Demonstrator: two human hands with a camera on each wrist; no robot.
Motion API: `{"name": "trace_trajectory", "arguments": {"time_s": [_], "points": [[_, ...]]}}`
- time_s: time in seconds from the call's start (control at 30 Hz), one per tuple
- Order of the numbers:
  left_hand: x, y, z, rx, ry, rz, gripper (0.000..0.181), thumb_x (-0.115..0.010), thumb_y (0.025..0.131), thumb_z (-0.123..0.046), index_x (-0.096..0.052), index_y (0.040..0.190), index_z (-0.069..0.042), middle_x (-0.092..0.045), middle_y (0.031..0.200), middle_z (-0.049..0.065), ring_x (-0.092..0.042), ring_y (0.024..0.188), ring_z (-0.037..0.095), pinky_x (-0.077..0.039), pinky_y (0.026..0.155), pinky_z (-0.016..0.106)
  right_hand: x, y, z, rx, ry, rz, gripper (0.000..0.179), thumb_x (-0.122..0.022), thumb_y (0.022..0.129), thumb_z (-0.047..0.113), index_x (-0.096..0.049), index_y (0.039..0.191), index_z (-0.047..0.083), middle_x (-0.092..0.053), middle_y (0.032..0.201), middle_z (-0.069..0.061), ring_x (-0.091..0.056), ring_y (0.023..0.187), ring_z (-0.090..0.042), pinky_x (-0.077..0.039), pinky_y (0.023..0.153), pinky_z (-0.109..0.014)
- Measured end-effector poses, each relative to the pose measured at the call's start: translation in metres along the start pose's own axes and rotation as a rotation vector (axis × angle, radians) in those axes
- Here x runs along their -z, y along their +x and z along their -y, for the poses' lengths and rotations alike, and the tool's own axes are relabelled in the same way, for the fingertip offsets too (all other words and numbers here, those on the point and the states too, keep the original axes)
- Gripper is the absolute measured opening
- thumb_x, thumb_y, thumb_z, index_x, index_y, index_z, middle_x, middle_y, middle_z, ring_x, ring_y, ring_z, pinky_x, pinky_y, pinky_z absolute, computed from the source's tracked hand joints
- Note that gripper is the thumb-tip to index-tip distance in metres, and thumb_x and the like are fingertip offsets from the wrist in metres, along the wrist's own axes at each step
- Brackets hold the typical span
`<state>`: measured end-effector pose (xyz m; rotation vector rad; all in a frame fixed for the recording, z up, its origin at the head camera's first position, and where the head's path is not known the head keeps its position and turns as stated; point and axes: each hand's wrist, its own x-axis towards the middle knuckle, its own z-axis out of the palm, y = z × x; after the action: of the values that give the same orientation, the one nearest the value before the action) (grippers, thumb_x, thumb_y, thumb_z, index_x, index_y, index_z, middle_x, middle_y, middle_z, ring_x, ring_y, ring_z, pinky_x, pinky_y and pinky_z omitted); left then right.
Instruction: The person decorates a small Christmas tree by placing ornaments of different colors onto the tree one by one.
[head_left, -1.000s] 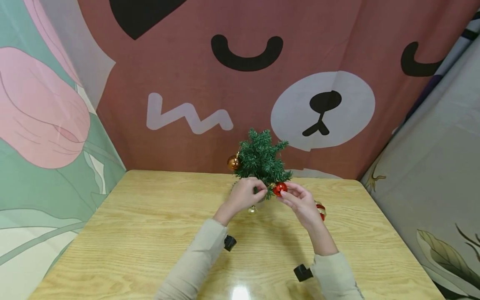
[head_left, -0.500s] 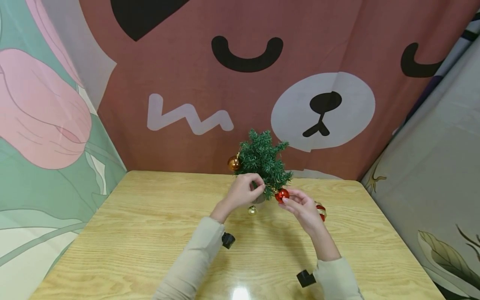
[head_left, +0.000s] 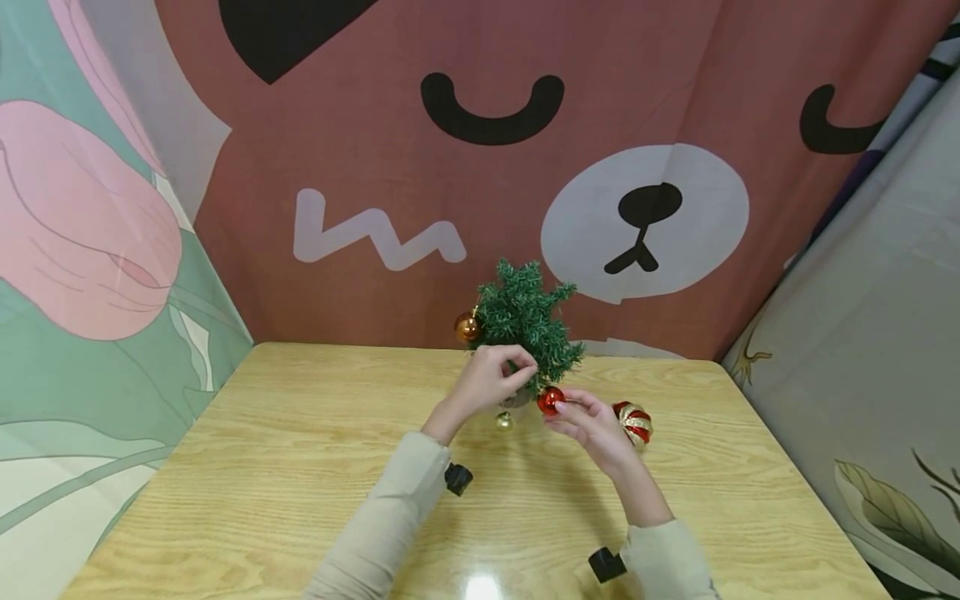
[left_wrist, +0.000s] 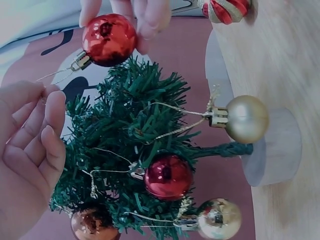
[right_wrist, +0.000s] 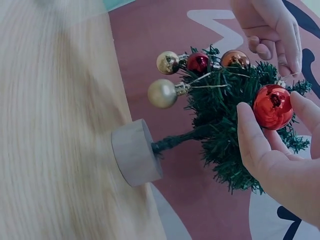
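A shiny red bauble [head_left: 551,400] is held between the thumb and fingers of my right hand [head_left: 600,429], in front of a small green Christmas tree [head_left: 525,312]. Its thin gold string [left_wrist: 54,74] runs to my left hand [head_left: 487,379], whose thumb and forefinger pinch the loop. In the left wrist view, a matte gold bauble [left_wrist: 247,119], a dark red bauble [left_wrist: 168,176], a shiny gold bauble [left_wrist: 219,219] and a copper bauble [left_wrist: 95,225] hang from the branches. The tree's round grey base [right_wrist: 137,152] stands on the table.
A red and gold striped ball [head_left: 633,423] lies on the wooden table [head_left: 337,433], just right of my right hand. Behind the table hangs a brown cloth [head_left: 360,308] with a bear print. Patterned cloths flank both sides.
The red bauble and my right hand have dropped lower, then shifted slightly left. More of the striped ball shows now. My left hand has moved up a little, its pinch kept.
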<state>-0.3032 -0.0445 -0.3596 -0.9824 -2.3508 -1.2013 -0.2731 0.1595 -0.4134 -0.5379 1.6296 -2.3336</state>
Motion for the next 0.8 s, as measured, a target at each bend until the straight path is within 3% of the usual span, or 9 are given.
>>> {"name": "trace_trajectory", "arguments": {"time_s": [0.3, 0.53, 0.67, 0.8], "points": [[0.0, 0.003, -0.003, -0.017, 0.009, 0.012, 0.011, -0.063, 0.087, -0.01, -0.07, 0.089, -0.002, -0.068, 0.08, 0.005, -0.048, 0.045, 0.001, -0.042, 0.046, 0.017, -0.002, 0.001, -0.009, -0.047, 0.181, 0.155, 0.037, -0.031, 0.099, 0.0, -0.066, 0.1, 0.013, -0.069, 0.095, -0.003, -0.065, 0.09, -0.019, -0.048, 0.086, -0.034], [-0.001, 0.003, -0.003, -0.024, 0.031, 0.013, 0.011, -0.062, 0.088, -0.01, -0.07, 0.09, -0.002, -0.068, 0.082, 0.006, -0.049, 0.047, 0.003, -0.043, 0.049, 0.016, -0.001, 0.002, -0.012, -0.054, 0.199, 0.191, 0.043, -0.026, 0.1, 0.0, -0.068, 0.097, 0.013, -0.068, 0.095, -0.005, -0.064, 0.093, -0.021, -0.048, 0.087, -0.033], [-0.002, 0.003, -0.003, -0.015, 0.046, 0.011, 0.009, -0.063, 0.087, -0.01, -0.07, 0.088, -0.005, -0.068, 0.081, 0.005, -0.05, 0.048, 0.004, -0.043, 0.049, 0.016, -0.002, 0.002, -0.012, -0.057, 0.087, 0.112, 0.034, -0.031, 0.099, 0.002, -0.064, 0.1, 0.01, -0.068, 0.093, -0.005, -0.064, 0.09, -0.019, -0.049, 0.085, -0.034], [-0.003, 0.002, -0.003, -0.008, 0.061, 0.0, 0.009, -0.064, 0.086, -0.01, -0.071, 0.086, -0.004, -0.068, 0.079, 0.004, -0.048, 0.047, 0.004, -0.041, 0.048, 0.016, -0.007, 0.004, -0.009, -0.05, -0.173, -0.134, 0.017, -0.048, 0.095, 0.006, -0.06, 0.103, -0.002, -0.066, 0.085, -0.005, -0.063, 0.077, -0.016, -0.053, 0.073, -0.033]]}}
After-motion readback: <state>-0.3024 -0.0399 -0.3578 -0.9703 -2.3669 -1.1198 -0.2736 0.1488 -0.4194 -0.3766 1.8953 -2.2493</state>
